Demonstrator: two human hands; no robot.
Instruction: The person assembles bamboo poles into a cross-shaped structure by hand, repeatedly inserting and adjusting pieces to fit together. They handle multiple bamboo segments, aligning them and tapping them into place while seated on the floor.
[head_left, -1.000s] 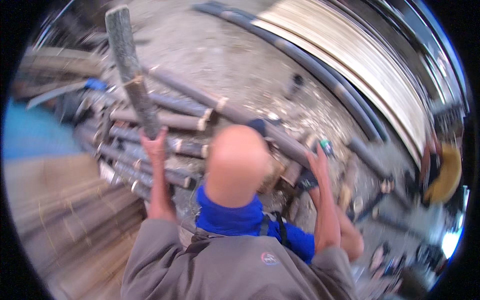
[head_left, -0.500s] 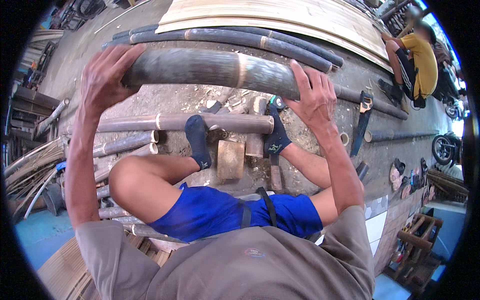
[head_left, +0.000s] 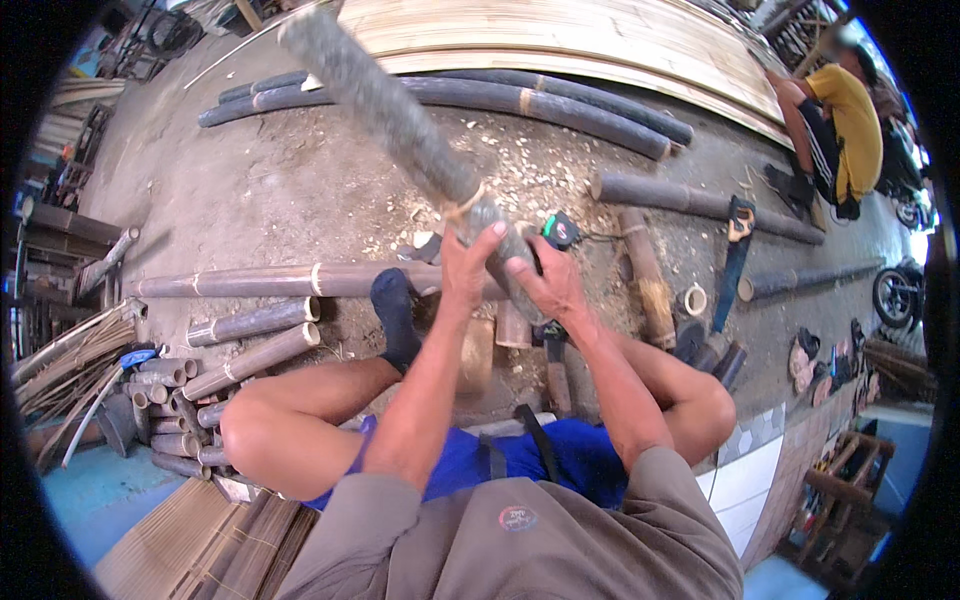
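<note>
A dark bamboo pole (head_left: 400,130) slants up and away toward the far left, blurred by motion at its upper end. My left hand (head_left: 466,270) is closed around its near part, just below a pale node ring. Beside it, my right hand (head_left: 552,282) grips the pole near its lower end, thumb on top. Behind my hands a longer bamboo pole (head_left: 250,281) lies across the floor, by my left foot. Below them sits a wooden block (head_left: 476,360), partly hidden by my left forearm. A black and green tape measure (head_left: 560,231) lies just beyond my right hand.
Several dark bamboo poles (head_left: 440,92) lie ahead, before stacked pale slats (head_left: 520,30). A handsaw (head_left: 737,245) rests at right, near another pole (head_left: 690,194). Cut bamboo pieces (head_left: 255,322) are piled at left. A person in a yellow shirt (head_left: 858,130) sits far right.
The bamboo pole has swung from lying crosswise to pointing up and away. My hands have moved from its two ends to close together near its lower end. Both have come nearer to me.
</note>
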